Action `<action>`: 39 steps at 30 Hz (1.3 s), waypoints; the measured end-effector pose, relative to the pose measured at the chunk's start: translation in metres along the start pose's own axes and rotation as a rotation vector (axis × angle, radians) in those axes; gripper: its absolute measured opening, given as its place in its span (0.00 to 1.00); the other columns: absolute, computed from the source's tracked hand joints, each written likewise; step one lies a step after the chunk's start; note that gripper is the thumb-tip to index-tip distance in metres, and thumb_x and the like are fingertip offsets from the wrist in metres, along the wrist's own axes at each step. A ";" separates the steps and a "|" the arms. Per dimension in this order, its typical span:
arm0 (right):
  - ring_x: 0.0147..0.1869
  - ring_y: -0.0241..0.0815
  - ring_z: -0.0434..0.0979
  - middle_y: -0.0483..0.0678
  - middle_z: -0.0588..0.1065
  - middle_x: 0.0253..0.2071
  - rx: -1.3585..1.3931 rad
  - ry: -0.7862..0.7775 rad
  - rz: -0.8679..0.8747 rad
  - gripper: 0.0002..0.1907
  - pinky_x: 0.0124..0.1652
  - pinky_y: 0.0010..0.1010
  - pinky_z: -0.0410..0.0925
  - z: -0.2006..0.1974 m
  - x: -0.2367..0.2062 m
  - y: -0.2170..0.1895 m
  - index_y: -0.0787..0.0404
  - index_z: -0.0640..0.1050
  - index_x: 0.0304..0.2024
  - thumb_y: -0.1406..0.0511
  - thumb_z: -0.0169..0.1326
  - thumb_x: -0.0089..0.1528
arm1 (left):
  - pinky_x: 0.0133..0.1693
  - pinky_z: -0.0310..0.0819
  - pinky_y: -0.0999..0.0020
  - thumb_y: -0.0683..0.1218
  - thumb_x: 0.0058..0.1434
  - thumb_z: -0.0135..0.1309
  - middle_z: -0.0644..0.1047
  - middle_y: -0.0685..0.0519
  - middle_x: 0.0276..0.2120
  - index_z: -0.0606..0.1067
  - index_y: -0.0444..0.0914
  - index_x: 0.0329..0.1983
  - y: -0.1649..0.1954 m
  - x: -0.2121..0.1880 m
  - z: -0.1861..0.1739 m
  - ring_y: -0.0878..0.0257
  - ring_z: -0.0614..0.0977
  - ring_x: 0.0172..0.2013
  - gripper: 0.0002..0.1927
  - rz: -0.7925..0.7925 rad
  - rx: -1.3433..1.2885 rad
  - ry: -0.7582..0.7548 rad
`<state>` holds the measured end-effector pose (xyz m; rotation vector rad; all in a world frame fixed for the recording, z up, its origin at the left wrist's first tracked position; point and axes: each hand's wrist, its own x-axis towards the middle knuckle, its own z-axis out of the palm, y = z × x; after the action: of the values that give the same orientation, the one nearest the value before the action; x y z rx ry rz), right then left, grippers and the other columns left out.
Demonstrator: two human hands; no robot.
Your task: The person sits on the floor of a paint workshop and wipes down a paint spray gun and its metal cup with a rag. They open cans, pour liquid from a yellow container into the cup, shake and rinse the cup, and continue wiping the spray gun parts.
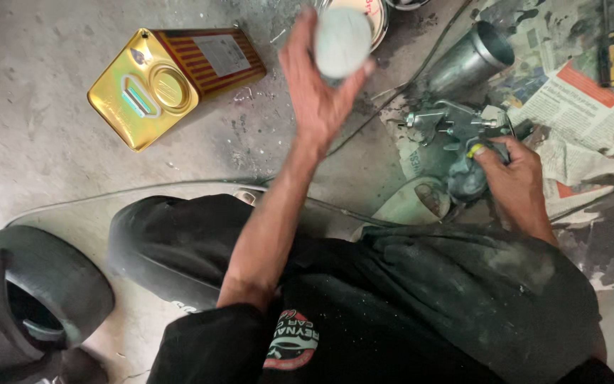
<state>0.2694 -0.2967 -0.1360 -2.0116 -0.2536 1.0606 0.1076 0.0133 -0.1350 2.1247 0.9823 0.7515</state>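
Note:
My left hand point(318, 85) is stretched forward and grips a round, pale grey-green lid point(341, 41), held up over the concrete floor near an open paint tin point(376, 16). My right hand point(514, 186) holds the handle of a metal spray gun point(456, 122) that lies over newspaper. The gun's silver metal cup point(472, 58) points away toward the upper right. A thin hose or cable point(364, 121) runs along the floor from the gun. My legs in dark trousers fill the bottom of the view.
A gold rectangular oil can point(168, 82) lies on its side at upper left. A dark tyre point(33, 299) sits at lower left. Paint-stained newspaper point(577, 99) covers the floor at right, with a yellow-handled tool point(609, 60) on it. A pale sandal point(413, 203) is under my knee.

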 end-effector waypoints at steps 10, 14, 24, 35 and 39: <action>0.47 0.44 0.78 0.55 0.79 0.45 -0.392 -0.087 -0.018 0.27 0.46 0.36 0.69 0.000 0.035 0.032 0.67 0.78 0.55 0.60 0.68 0.57 | 0.70 0.58 0.46 0.58 0.58 0.71 0.57 0.39 0.74 0.54 0.40 0.76 -0.028 0.017 0.024 0.39 0.64 0.67 0.51 0.028 0.083 -0.197; 0.44 0.38 0.77 0.50 0.81 0.43 -0.209 -0.207 0.109 0.23 0.47 0.34 0.70 -0.005 0.061 0.049 0.64 0.80 0.51 0.59 0.67 0.58 | 0.73 0.56 0.46 0.60 0.62 0.69 0.54 0.39 0.75 0.51 0.40 0.78 -0.031 0.011 0.010 0.39 0.61 0.71 0.52 0.043 0.069 -0.180; 0.46 0.50 0.78 0.56 0.79 0.43 -0.341 0.037 -0.227 0.17 0.48 0.37 0.68 0.023 0.026 0.037 0.65 0.80 0.50 0.62 0.67 0.63 | 0.71 0.62 0.49 0.59 0.66 0.63 0.61 0.41 0.73 0.61 0.40 0.74 0.026 -0.020 -0.007 0.44 0.66 0.70 0.40 0.054 -0.012 -0.356; 0.48 0.54 0.81 0.56 0.79 0.46 -0.261 0.386 -0.440 0.15 0.49 0.42 0.72 0.018 -0.028 -0.029 0.64 0.77 0.54 0.64 0.60 0.67 | 0.70 0.59 0.43 0.63 0.60 0.74 0.61 0.40 0.73 0.60 0.38 0.76 0.042 0.081 -0.162 0.38 0.63 0.69 0.52 0.344 0.301 -0.523; 0.53 0.59 0.79 0.57 0.78 0.50 -0.387 0.419 -0.621 0.16 0.54 0.45 0.71 0.030 -0.027 -0.026 0.62 0.78 0.55 0.66 0.61 0.65 | 0.69 0.56 0.35 0.66 0.45 0.74 0.57 0.34 0.75 0.54 0.34 0.80 0.017 0.101 -0.242 0.31 0.59 0.71 0.67 0.340 0.637 -0.652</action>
<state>0.2350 -0.2765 -0.1096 -2.2094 -0.8403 0.2012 -0.0046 0.1661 0.0474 2.8497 0.5353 -0.1790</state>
